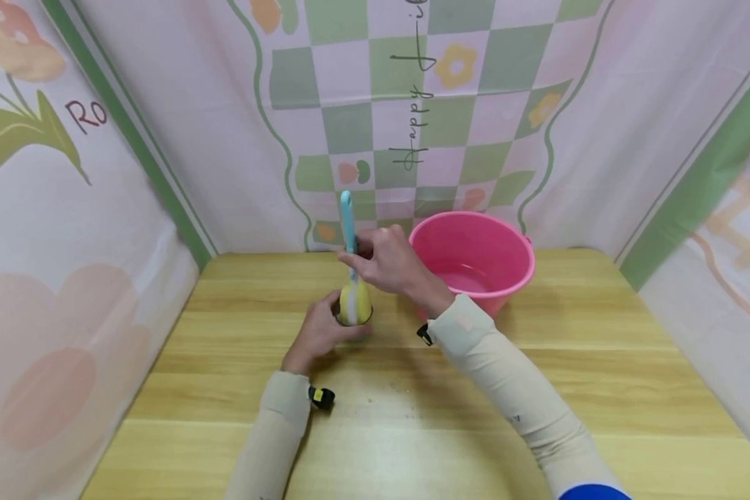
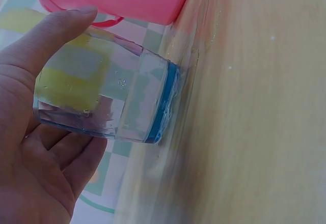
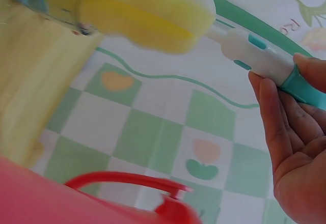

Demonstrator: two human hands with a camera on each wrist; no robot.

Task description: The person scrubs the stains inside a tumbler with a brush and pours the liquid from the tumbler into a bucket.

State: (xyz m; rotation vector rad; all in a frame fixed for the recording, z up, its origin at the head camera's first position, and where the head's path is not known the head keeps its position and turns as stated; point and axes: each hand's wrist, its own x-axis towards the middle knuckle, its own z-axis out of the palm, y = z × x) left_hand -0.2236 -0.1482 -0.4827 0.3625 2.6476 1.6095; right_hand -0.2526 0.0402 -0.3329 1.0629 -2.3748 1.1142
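Note:
A clear drinking glass point(image 2: 130, 89) with a blue band at its base stands on the table, gripped around its side by my left hand point(image 1: 325, 323). Partly inside the glass is the yellow and white sponge head point(image 3: 147, 18) of a bottle brush, and part of the sponge shows above the rim. My right hand point(image 1: 390, 260) pinches the brush's teal and white handle point(image 1: 347, 219) between thumb and fingers, above the glass. Through the glass wall, in the left wrist view, the yellow sponge point(image 2: 71, 89) appears. Water drops cling to the glass.
A pink bucket point(image 1: 519, 274) stands right of the glass, close to my right forearm, with its red handle point(image 3: 127, 179) showing in the right wrist view. Behind the wooden table point(image 1: 237, 444) hangs a patterned cloth point(image 1: 344, 125). Small drops lie on the tabletop.

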